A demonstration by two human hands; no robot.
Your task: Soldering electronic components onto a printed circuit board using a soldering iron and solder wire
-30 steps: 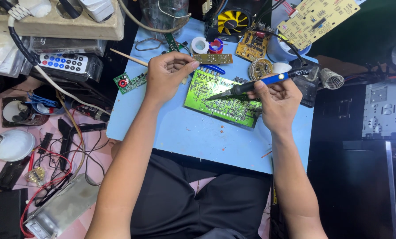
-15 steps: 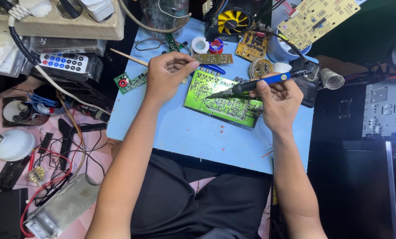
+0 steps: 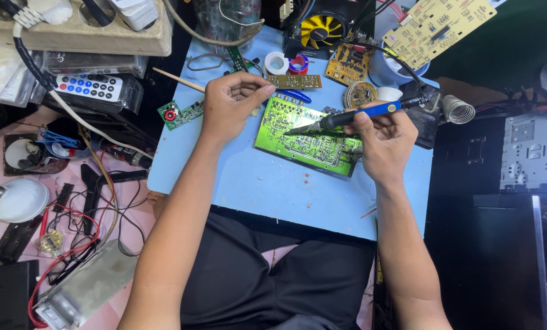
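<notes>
Green circuit board (image 3: pixel 307 137) lies flat on the blue work mat (image 3: pixel 267 183), solder side up. It is judged light, stiff and fragile, best held by its bare edges. A blue-handled soldering iron (image 3: pixel 359 115) is gripped in the right hand (image 3: pixel 386 137), tip on the board. The left hand (image 3: pixel 227 104) is closed, fingertips pinched on something thin, perhaps solder wire. A coiled metal iron stand (image 3: pixel 457 110) sits just beside.

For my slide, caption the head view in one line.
Right hand holds a blue soldering iron over a green circuit board on a blue mat; left hand rests at its edge.
</notes>
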